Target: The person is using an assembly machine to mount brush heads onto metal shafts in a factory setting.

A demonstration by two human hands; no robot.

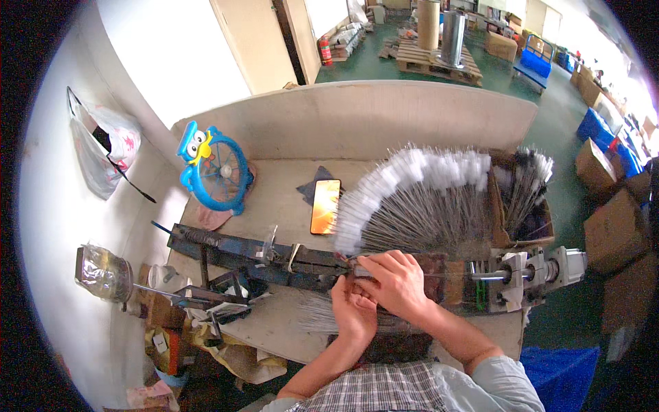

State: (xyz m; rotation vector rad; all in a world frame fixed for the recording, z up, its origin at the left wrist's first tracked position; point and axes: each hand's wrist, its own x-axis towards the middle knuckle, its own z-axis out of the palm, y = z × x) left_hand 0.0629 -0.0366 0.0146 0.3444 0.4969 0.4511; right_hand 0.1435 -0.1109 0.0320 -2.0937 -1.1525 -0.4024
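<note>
My left hand is curled below the long dark metal bench fixture, its fingers folded toward my right hand. Across its front lies my right hand, knuckles up, fingers bent down against the fixture. Both hands are closed, and what their fingertips hold is hidden. A small grey metal piece shows beside the right fingertips. Just beyond, a large fan of white-tipped wire brushes lies with its thin metal stems toward me. More thin wires lie left of my left hand.
At the fixture's right end sits a motor with a metal shaft. A box of dark-tipped wire brushes stands behind it. A lit phone and a blue cartoon fan are farther back. A raised board edges the table.
</note>
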